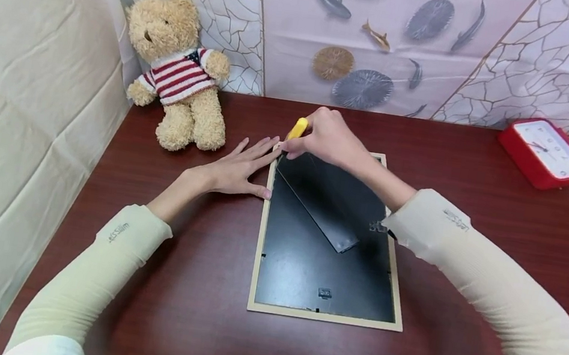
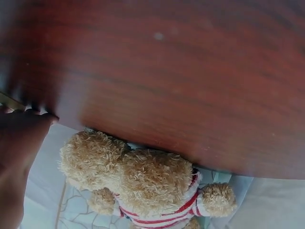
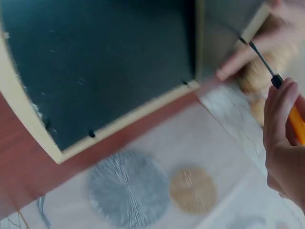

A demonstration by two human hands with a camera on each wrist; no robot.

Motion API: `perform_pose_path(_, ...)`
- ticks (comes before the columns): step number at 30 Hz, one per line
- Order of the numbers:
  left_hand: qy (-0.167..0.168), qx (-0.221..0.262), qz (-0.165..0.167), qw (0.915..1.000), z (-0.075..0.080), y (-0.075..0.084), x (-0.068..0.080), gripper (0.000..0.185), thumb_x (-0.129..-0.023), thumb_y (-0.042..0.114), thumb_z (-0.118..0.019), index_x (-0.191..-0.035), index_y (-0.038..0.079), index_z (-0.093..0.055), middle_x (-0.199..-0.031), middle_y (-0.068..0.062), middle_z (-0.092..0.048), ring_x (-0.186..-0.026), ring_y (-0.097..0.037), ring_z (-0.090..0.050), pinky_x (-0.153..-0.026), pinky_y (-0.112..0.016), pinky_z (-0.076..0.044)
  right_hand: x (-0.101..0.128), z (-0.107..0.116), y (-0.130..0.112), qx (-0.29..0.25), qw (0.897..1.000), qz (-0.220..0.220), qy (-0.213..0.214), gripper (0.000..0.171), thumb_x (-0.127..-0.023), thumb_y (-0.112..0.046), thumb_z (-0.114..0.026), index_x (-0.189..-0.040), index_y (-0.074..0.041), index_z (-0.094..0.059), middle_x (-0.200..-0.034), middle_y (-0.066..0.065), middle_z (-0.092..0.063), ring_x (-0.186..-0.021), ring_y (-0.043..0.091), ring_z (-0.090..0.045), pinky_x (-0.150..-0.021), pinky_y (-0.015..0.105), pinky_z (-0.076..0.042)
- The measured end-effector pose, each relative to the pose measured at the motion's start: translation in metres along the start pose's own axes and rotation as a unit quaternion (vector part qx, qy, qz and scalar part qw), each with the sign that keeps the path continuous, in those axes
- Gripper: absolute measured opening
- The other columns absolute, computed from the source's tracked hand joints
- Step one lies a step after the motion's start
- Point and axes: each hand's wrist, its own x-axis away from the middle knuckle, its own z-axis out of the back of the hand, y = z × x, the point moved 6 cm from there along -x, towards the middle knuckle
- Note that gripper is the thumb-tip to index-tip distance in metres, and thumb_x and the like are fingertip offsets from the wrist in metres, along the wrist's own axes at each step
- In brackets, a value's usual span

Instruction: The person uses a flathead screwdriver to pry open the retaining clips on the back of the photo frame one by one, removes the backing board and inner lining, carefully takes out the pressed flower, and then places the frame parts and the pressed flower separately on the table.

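**Q:** Hands first: what were they doing?

**A:** Both worked at the far left corner of a picture frame lying face down on a dark red table. The left hand lay flat, fingers straight, holding nothing, its fingertips against the frame's left edge. The right hand was curled around a yellow-handled screwdriver, its thin dark tip set at that corner, seen best from the right wrist.

**Q:** And the frame itself?

**A:** It stretched from the hands back toward the person, black backing board up, with its fold-out stand lying across it. Small clips showed along the inner rim.

**Q:** How would that step be done well?

**A:** Likely by keeping the flat hand pressing the frame steady, and levering the tip gently, low against the board, so it wouldn't slip toward the fingers.

**Q:** Beyond the hands?

**A:** A teddy bear sat past the left hand; a red clock lay well off to the right.
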Motion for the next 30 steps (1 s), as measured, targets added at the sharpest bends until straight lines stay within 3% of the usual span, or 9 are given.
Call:
perform_pose_path(5, 0.019, 0.023, -0.015, 0.9994, -0.01, -0.014, -0.004, 0.114, -0.101, 0.065, -0.07, -0.178, 0.028, 0.007, -0.186, -0.004, 0.012, -0.172, -0.024, 0.009, -0.135, -0.059, 0.014, 0.04, 0.017, 0.009, -0.099, 0.995, -0.001, 0.032, 0.02, -0.094, -0.02, -0.089, -0.111, -0.011, -0.089, -0.099, 0.003, -0.086, -0.091, 0.01, -0.08, -0.076, 0.022, -0.052)
perform_pose_path(9, 0.027, 0.06, -0.034, 0.9972, -0.023, -0.019, -0.006, 0.122, -0.098, 0.07, -0.07, -0.173, 0.035, 0.02, -0.184, 0.002, 0.02, -0.171, -0.015, 0.013, -0.134, -0.06, 0.014, 0.089, 0.006, 0.033, -0.223, 0.974, -0.024, 0.027, 0.032, -0.096, -0.018, -0.087, -0.126, -0.007, -0.084, -0.112, 0.005, -0.085, -0.101, 0.016, -0.08, -0.089, 0.023, -0.06)
perform_pose_path(12, 0.029, 0.086, -0.03, 0.9954, -0.033, -0.013, 0.0, 0.127, -0.097, 0.073, -0.07, -0.171, 0.036, 0.026, -0.182, 0.006, 0.025, -0.169, -0.01, 0.017, -0.134, -0.061, 0.014, 0.126, -0.008, 0.051, -0.272, 0.96, -0.058, 0.016, 0.036, -0.1, -0.019, -0.083, -0.132, -0.004, -0.08, -0.111, 0.007, -0.085, -0.104, 0.023, -0.082, -0.096, 0.025, -0.062)
perform_pose_path(18, 0.021, 0.108, -0.002, 0.994, -0.047, 0.019, 0.033, 0.126, -0.099, 0.074, -0.065, -0.171, 0.029, 0.028, -0.181, 0.004, 0.027, -0.169, -0.014, 0.019, -0.134, -0.057, 0.015, 0.172, -0.028, 0.07, -0.297, 0.95, -0.099, 0.006, 0.035, -0.099, -0.02, -0.084, -0.132, -0.006, -0.081, -0.115, 0.007, -0.084, -0.106, 0.022, -0.081, -0.095, 0.027, -0.062)
perform_pose_path(21, 0.004, 0.107, -0.006, 0.9942, -0.05, 0.038, 0.051, 0.131, -0.098, 0.075, -0.066, -0.172, 0.021, 0.027, -0.182, -0.003, 0.026, -0.17, -0.021, 0.021, -0.134, -0.058, 0.017, 0.181, -0.041, 0.07, -0.31, 0.945, -0.101, -0.005, 0.035, -0.098, -0.017, -0.085, -0.13, -0.004, -0.081, -0.113, 0.009, -0.085, -0.108, 0.02, -0.08, -0.093, 0.025, -0.062)
perform_pose_path(25, -0.018, 0.113, -0.022, 0.9932, -0.051, 0.065, 0.073, 0.14, -0.094, 0.067, -0.077, -0.173, 0.006, 0.02, -0.182, -0.018, 0.023, -0.169, -0.035, 0.022, -0.131, -0.065, 0.018, 0.186, -0.06, 0.062, -0.328, 0.94, -0.094, -0.031, 0.036, -0.098, -0.016, -0.085, -0.131, -0.003, -0.08, -0.116, 0.01, -0.084, -0.108, 0.02, -0.082, -0.092, 0.023, -0.062)
perform_pose_path(30, -0.02, 0.057, -0.027, 0.9978, -0.056, 0.086, 0.087, 0.14, -0.087, 0.05, -0.089, -0.17, -0.012, 0.005, -0.178, -0.034, 0.016, -0.167, -0.049, 0.017, -0.13, -0.071, 0.013, 0.189, -0.076, 0.054, -0.306, 0.947, -0.084, -0.04, 0.033, -0.097, -0.019, -0.086, -0.128, -0.009, -0.083, -0.119, 0.004, -0.083, -0.111, 0.019, -0.079, -0.09, 0.022, -0.06)
